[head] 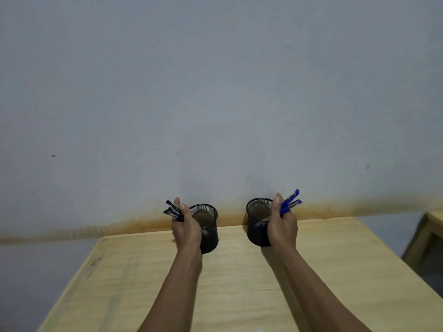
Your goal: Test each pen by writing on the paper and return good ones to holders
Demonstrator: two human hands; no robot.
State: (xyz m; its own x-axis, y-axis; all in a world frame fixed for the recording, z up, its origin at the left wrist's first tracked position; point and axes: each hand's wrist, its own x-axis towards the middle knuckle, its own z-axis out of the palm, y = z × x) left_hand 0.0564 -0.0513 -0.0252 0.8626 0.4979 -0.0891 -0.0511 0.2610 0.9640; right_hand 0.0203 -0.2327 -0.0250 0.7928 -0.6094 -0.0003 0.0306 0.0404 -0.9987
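Note:
Two black mesh pen holders stand near the far edge of the wooden table (239,283). The left holder (209,232) and the right holder (257,224) both look empty inside. My left hand (185,230) is closed around a bunch of black pens (173,211), held just left of the left holder. My right hand (282,225) grips a bunch of blue pens (291,202) beside the right holder's right rim. No paper shows in the head view.
A grey wall (215,92) with a rusty stain line rises right behind the table. Another wooden piece of furniture (429,238) stands at the right edge, past a gap beside the table.

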